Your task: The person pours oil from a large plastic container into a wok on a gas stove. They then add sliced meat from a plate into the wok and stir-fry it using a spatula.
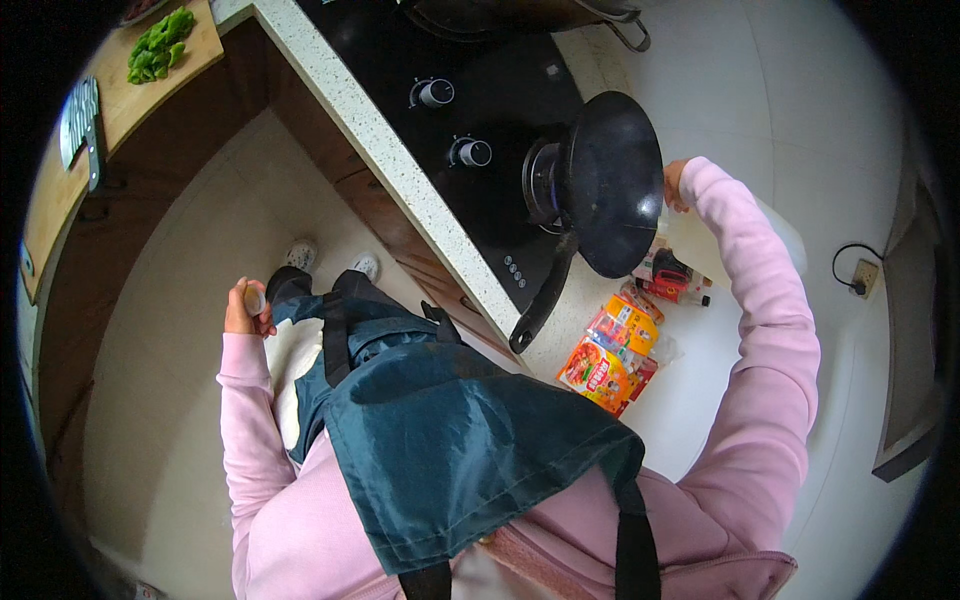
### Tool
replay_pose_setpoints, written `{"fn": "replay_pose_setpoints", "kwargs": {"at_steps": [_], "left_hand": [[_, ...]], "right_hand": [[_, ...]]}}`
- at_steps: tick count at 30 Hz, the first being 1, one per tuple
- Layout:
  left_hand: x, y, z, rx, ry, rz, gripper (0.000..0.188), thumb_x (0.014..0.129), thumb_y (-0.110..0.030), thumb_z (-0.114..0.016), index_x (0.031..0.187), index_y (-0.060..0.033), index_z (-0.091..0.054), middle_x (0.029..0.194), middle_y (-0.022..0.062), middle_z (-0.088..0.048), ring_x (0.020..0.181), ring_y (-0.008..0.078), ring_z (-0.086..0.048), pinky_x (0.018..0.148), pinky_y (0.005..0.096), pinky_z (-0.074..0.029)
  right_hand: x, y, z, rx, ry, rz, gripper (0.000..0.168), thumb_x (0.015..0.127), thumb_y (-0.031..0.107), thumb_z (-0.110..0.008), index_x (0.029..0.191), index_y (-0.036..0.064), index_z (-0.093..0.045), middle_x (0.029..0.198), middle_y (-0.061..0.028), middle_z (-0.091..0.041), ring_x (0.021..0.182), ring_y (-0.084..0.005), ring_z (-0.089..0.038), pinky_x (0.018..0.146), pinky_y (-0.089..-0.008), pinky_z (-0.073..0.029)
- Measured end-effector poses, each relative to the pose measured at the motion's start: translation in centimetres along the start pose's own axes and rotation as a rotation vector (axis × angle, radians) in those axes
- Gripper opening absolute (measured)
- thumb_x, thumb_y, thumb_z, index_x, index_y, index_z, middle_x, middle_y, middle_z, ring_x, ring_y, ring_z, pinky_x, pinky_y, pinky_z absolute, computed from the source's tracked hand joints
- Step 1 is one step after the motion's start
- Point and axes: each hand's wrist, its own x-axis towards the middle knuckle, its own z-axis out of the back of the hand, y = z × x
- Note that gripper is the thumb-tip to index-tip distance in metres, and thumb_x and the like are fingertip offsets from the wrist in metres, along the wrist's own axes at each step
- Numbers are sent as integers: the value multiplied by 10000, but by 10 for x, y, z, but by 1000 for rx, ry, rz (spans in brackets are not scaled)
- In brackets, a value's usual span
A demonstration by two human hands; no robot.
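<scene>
My left hand (248, 307) is out to the left over the floor, its fingers closed around a small round cap (255, 301). On the far side of a dark wok (616, 187), my right hand (675, 184) grips a large translucent plastic jug (780, 232); the wok's rim and my sleeve hide part of both. The wok stands at a gas burner (541, 184) with a faint bluish glow under it. Its black handle (545, 296) reaches over the counter edge towards me. The inside of the wok is hidden from this angle.
Bottles (671, 281) and colourful food packets (611, 352) lie or stand beside the black hob (450, 45). A second pan (495, 15) is at the top. On the left, a wooden board (124, 112) holds chopped green pepper (161, 45) and a cleaver (84, 127).
</scene>
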Motion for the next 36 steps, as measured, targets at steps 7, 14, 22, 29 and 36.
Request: {"fn": "replay_pose_setpoints", "kwargs": {"at_steps": [7,14,22,29,36], "left_hand": [[9,-1,5,-26,30,-2,348,765,-452,-352,751,-117,-445,410,12,-325,309,118,-299,301,246,-293],[8,-1,17,-45,-2,-11,346,766,-459,-353,765,-127,-449,425,5,-331,330,105,-304,309,238,-299],[10,0,35,-44,-3,-10,352,767,-476,-338,767,-142,-450,429,0,-333,345,109,-318,318,247,-315],[11,3,34,-80,-16,-17,381,769,-488,-335,753,-122,-440,411,10,-325,314,112,-308,301,238,-306],[11,-6,22,-23,-15,-13,386,759,-516,-356,714,-147,-460,409,-7,-341,319,100,-312,311,237,-309]], "right_hand": [[-31,40,24,-121,-70,108,282,538,56,-617,820,72,-624,759,-79,-611,724,-198,-579,641,-297,-449],[-49,46,64,-44,-256,222,305,554,62,-604,858,46,-608,791,-100,-606,711,-203,-574,650,-290,-445],[-63,55,101,-56,-338,132,307,561,67,-608,868,51,-608,817,-95,-604,725,-208,-574,676,-296,-445],[-21,79,50,-270,-56,125,318,556,93,-640,872,121,-622,842,-49,-605,775,-212,-572,691,-309,-443],[-9,73,22,-518,36,8,227,571,158,-662,789,102,-632,803,-71,-606,747,-224,-574,642,-315,-456]]}}
